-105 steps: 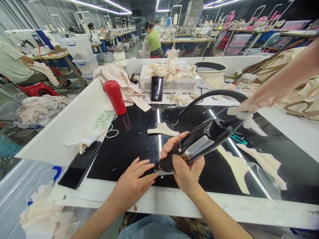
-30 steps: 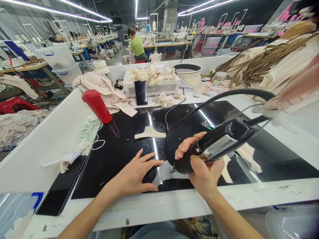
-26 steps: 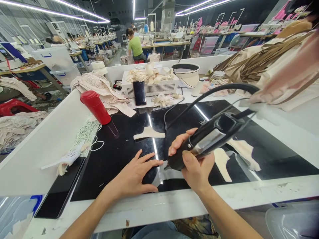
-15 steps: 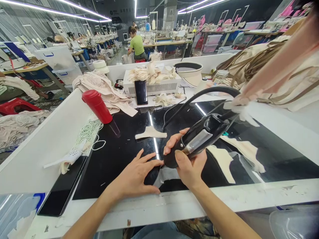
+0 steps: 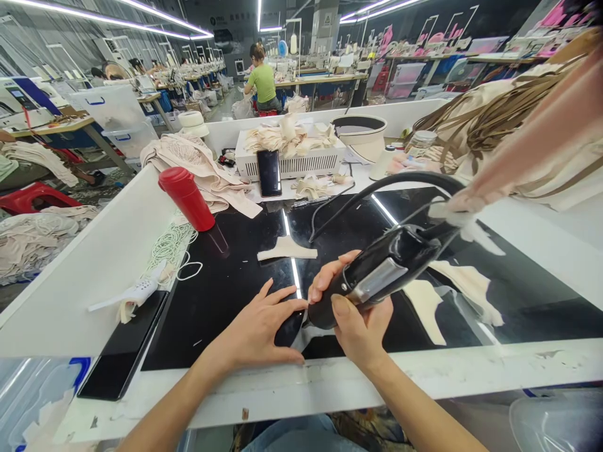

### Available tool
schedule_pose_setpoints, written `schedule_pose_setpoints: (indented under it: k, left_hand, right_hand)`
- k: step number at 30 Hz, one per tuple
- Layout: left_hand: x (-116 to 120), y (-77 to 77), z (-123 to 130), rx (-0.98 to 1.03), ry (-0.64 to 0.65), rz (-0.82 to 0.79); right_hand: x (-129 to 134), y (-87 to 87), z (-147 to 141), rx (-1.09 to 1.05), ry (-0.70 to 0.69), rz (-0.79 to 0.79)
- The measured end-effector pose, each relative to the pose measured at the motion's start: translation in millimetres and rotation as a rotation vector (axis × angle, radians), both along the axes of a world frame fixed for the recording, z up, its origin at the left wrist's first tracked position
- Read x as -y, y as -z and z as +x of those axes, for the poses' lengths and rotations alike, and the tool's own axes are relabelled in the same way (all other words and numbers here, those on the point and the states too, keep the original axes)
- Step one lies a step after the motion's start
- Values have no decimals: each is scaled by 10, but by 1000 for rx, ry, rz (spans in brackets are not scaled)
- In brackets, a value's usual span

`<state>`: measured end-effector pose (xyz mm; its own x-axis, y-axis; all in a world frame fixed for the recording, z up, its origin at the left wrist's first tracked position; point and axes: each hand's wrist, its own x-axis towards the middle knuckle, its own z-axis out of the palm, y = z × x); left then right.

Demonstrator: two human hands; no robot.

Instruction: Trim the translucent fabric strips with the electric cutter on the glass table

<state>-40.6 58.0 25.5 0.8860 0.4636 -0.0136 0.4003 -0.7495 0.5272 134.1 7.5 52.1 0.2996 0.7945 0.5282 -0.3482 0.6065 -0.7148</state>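
Observation:
My right hand is wrapped around a black corded handheld tool with a silver metal plate on its side. The tool leans to the right, and its lower tip points down near my left fingertips; the very tip is hard to make out. My left hand lies with spread fingers on the glossy black work surface. Between the two hands shows part of a thin greyish sheet, mostly hidden by the tool and fingers. A cream curved fabric piece lies just beyond my hands.
More cream fabric pieces lie at right. A red tumbler, green cord and a dark flat slab are at left. A phone leans on a white vented box. A thick cable arches from the tool.
The view has shifted slightly. The tool's tip and my right hand have moved a little lower beside my left fingers, while my left hand stays spread in place.

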Motion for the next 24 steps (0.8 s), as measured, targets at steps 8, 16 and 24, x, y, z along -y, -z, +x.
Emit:
schedule_pose_setpoints:
  k: [8,16,24]
  left_hand:
    - [12,-15,32,3,-2,3]
    - [11,-7,21,17,9,5]
    - [1,-50,-35,8,39,45]
  right_hand:
    - [84,-26,-73,-23,-86,11]
    - [100,-17,-126,9,-82,-1]
    - [80,-116,222,42,39,-18]
